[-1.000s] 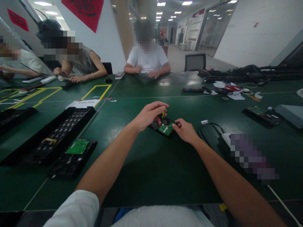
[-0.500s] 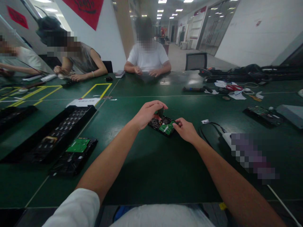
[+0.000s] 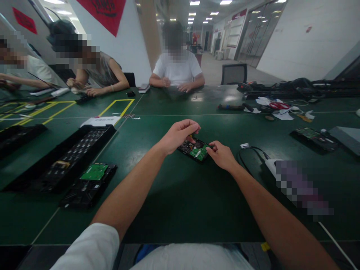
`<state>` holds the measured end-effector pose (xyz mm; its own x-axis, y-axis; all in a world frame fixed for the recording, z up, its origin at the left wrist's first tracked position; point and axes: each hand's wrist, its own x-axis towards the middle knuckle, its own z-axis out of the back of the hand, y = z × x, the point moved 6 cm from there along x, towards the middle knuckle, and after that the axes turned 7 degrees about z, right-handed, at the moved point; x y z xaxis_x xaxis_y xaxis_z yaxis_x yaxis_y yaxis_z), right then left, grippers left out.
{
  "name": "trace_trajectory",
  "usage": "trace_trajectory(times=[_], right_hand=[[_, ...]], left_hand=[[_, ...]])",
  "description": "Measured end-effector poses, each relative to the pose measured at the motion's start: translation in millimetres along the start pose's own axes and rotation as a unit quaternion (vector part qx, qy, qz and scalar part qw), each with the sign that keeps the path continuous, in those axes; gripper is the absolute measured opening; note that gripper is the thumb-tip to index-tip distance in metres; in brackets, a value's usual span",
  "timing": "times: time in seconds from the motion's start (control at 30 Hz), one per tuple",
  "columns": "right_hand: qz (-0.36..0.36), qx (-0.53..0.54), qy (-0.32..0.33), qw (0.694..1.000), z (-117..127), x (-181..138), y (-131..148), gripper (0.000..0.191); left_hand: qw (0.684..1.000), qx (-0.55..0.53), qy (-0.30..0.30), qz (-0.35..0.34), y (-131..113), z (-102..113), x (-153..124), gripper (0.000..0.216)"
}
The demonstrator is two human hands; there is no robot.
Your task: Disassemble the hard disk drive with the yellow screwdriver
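Note:
A hard drive [image 3: 194, 150] lies on the green table in front of me, its green circuit board facing up. My right hand [image 3: 222, 154] grips its right end between thumb and fingers. Over the far left end of the drive is my left hand [image 3: 181, 135], fingers curled and pinched downward. What those fingers pinch, if anything, is mostly hidden behind the hand. A second hard drive [image 3: 89, 183] with a green board rests to the left, beside a long black tray [image 3: 30, 167] with rows of light patches inside.
A white power strip [image 3: 274, 165] with a cable lies at the right. Farther right are another circuit-board device [image 3: 313, 138] and a grey box [image 3: 347, 137]. Papers and red-handled items [image 3: 278, 105] lie beyond. A person [image 3: 177, 71] sits opposite; others sit at the left.
A dark flat piece seen under my left fingers before is now hardly visible. The left fingers have shifted slightly; my right hand keeps its hold on the drive. The view has moved slightly.

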<state>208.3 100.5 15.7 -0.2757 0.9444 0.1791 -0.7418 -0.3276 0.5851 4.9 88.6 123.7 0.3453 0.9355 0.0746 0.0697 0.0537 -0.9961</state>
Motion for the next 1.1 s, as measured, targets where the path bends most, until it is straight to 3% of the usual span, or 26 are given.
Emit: trace_trajectory(times=[0.17, 0.43, 0.63, 0.97, 1.1], right_hand=[[0.006, -0.005, 0.001, 1.000, -0.7, 0.6, -0.1, 0.028], [0.009, -0.011, -0.004, 1.000, -1.6, 1.0, -3.0, 0.030], [0.003, -0.002, 0.000, 1.000, -2.2, 0.2, -2.7, 0.029], [-0.002, -0.008, 0.008, 1.000, 0.6, 0.7, -0.2, 0.029], [-0.004, -0.005, 0.011, 1.000, -0.5, 0.1, -0.8, 0.030]], left_hand=[[0.998, 0.059, -0.032, -0.014, -0.3, 6.2, 0.9, 0.031], [0.999, -0.026, 0.036, 0.032, 2.9, -3.2, -2.9, 0.035], [0.997, -0.058, -0.006, 0.055, 6.5, 1.5, -1.4, 0.026], [0.999, 0.002, -0.015, 0.035, -0.1, 5.1, -1.2, 0.022], [0.998, -0.020, -0.017, 0.050, 1.4, 6.1, -1.0, 0.020]])
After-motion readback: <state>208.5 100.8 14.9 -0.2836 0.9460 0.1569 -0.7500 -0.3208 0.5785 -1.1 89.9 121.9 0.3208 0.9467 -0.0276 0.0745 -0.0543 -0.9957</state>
